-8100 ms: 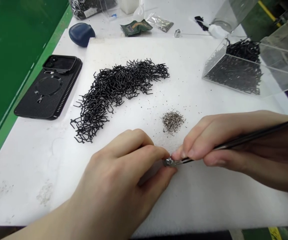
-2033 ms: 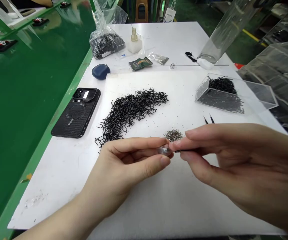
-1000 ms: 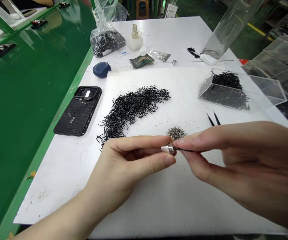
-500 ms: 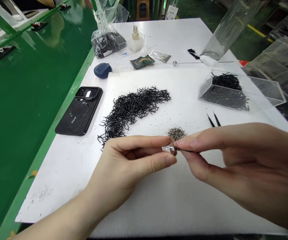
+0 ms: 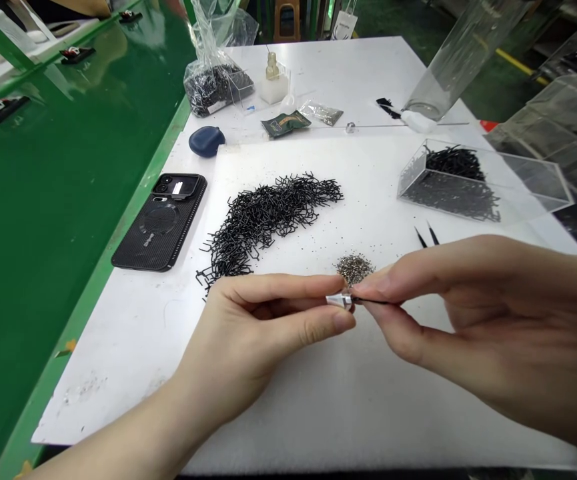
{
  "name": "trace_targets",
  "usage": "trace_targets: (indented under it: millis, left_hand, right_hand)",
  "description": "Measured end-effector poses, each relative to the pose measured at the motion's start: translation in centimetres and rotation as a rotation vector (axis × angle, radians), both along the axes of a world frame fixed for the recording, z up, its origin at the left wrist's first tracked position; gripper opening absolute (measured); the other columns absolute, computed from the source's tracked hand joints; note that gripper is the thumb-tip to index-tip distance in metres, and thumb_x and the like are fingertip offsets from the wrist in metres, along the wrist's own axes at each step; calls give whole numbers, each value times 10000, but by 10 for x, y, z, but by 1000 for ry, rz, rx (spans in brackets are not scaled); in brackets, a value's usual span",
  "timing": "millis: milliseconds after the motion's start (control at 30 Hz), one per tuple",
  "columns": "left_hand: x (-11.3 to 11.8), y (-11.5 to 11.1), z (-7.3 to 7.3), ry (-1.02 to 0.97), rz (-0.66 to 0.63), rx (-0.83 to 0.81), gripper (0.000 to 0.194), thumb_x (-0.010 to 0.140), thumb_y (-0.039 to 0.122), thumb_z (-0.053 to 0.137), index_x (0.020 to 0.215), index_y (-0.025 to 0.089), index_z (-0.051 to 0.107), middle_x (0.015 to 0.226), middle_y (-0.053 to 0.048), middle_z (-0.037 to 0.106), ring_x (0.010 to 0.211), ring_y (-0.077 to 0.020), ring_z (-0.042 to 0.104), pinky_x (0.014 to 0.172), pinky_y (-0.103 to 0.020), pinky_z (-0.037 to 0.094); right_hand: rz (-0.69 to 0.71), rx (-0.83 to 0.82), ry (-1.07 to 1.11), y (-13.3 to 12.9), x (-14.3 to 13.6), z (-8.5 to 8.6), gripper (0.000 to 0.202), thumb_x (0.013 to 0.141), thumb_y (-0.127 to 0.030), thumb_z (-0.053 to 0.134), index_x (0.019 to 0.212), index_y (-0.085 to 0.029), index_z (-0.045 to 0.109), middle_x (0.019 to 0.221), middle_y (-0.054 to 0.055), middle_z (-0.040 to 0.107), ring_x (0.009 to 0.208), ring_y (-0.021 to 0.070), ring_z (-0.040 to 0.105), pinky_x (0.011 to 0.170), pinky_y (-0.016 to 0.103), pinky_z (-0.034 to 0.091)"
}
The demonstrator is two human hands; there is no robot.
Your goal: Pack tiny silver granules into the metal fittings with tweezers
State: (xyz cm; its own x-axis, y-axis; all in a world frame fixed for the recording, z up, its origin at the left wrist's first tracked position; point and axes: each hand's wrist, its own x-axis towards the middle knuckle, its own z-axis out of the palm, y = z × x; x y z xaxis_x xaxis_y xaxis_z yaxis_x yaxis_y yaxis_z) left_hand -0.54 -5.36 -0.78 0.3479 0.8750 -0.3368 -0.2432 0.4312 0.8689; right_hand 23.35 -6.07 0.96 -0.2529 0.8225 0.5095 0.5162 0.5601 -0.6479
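**As a black wire [image 5: 372,301] meets the metal piece [image 5: 339,300], the work looks midway**

Because your fingers are on both parts, judge this piece as unfinished; how far the wire goes into its end is too small to tell. Your left hand [image 5: 255,333] pinches the metal piece between thumb and fingers, the tips only its thickness apart. Your right hand [image 5: 473,313] has thumb and fingertips pressed together on the wire, just beside the metal, so your hands nearly meet over the white pad [image 5: 373,393].

Past your right hand show the two tweezer tips [image 5: 434,236], spread apart; whether you hold the tweezers cannot be told. Just beyond your fingers lies a heap of shiny grains [image 5: 355,268], then the curved heap of bent wires [image 5: 263,213]. Both are ample, so much seems left. Farther off at the right, a clear box [image 5: 528,175] holds more black pieces [image 5: 455,163]. By the pad's far edge sits a small silver thing [image 5: 350,127]; you cannot tell whether it is done or untouched.
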Motion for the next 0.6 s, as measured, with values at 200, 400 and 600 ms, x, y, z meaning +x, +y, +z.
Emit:
trace_targets:
  millis: [200,400,600]
  left_hand:
    - [3,-1,4,14,23,29,290,789,194,1181,908,396,1010,993,74,983,984,-146,956,908,-87,700]
    - [4,-2,8,5,40,67,278,794,159,1173,894,360,1009,1002,66,986,982,-150,955,879,-94,711]
    - [3,-5,10,11,39,94,284,790,150,1177,908,348,1010,1004,47,988,966,-146,956,878,-88,709]
  right_hand:
    - [25,-67,39,0,-2,2,298,1007,-61,801,1069,-352,804,931,-134,934,741,94,895,803,134,751]
    - [81,-62,25,1,0,3,301,994,-28,781,1003,-328,806,915,-140,931,739,74,889,771,92,717]
    - [110,-55,13,1,1,0,314,982,-25,805,1023,-337,814,945,-125,948,721,89,889,782,122,732]
